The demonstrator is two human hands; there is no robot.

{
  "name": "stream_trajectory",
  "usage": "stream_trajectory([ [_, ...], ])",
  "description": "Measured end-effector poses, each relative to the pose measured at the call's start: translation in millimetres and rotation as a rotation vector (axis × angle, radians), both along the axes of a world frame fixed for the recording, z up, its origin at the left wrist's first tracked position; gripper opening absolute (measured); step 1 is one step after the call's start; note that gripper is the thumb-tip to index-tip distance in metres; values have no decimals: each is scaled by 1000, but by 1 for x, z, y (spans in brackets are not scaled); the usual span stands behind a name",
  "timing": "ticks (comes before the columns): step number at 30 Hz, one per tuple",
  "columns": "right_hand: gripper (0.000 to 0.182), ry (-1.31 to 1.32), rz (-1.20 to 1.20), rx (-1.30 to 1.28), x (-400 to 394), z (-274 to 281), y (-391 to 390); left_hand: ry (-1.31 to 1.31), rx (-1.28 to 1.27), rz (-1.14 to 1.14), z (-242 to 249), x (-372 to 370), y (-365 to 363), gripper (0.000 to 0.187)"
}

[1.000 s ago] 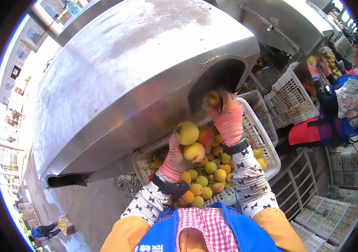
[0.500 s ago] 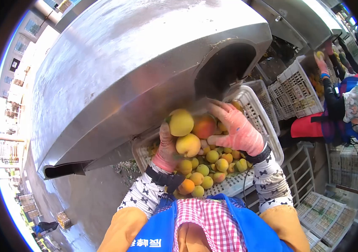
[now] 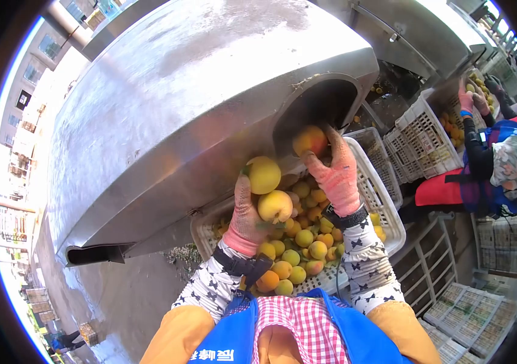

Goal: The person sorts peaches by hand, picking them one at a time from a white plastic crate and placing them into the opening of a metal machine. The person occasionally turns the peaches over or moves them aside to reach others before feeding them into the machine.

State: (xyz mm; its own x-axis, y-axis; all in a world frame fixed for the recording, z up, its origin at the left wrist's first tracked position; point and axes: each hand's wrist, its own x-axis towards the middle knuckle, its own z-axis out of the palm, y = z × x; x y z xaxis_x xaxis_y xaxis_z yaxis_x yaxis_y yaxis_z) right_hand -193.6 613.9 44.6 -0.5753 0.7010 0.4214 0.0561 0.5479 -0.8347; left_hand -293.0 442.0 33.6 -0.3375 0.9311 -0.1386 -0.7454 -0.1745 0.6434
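Observation:
My left hand (image 3: pixel 247 219), in a pink knitted glove, is closed around two yellow peaches, an upper peach (image 3: pixel 262 175) and a lower peach (image 3: pixel 275 207). In my right hand (image 3: pixel 336 176), gloved alike, is a red-orange peach (image 3: pixel 310 141), gripped between thumb and fingers in front of the dark round opening (image 3: pixel 337 100) of a metal machine (image 3: pixel 210 79). Below both hands stands a white plastic crate (image 3: pixel 386 206) with many smaller yellow, green and orange fruits (image 3: pixel 304 238) in it.
To the right, a co-worker (image 3: pixel 495 164) in a blue vest handles fruit over another white crate (image 3: pixel 425 133). A smaller crate (image 3: pixel 376 155) sits between. Metal rails (image 3: pixel 425 258) and stacked crates (image 3: pixel 470 312) lie at lower right.
My right hand has closed on the red-orange peach and lifted it up toward the opening. My left hand keeps its two peaches, almost in place. The co-worker's hands have shifted.

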Motion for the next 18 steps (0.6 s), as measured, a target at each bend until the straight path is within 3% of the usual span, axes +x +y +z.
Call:
stream_trajectory([
  [3, 60, 3, -140, 155, -31, -37, 17, -57, -167, 107, -3, 10, -3, 91],
  [4, 59, -36, -176, 252, -35, -48, 21, -72, -170, 131, 2, 13, -3, 82],
  [8, 50, -151, -254, 159, -38, -19, 16, -19, -226, 142, -3, 9, -9, 81],
  [10, 51, 109, -243, 141, -36, -9, 15, -45, -191, 109, -1, 7, -12, 80],
  [11, 51, 107, -241, 139, -40, -10, 14, -48, -194, 110, 0, 7, -13, 80],
  [13, 56, -92, -308, 373, -53, -10, 12, -1, -234, 116, 3, 8, -9, 79],
  [16, 61, -198, -254, 180, -53, -13, 8, 45, -249, 184, 5, 15, 0, 82],
  [18, 59, -118, -196, 176, -32, -5, 2, 66, -227, 130, -3, 12, -5, 85],
])
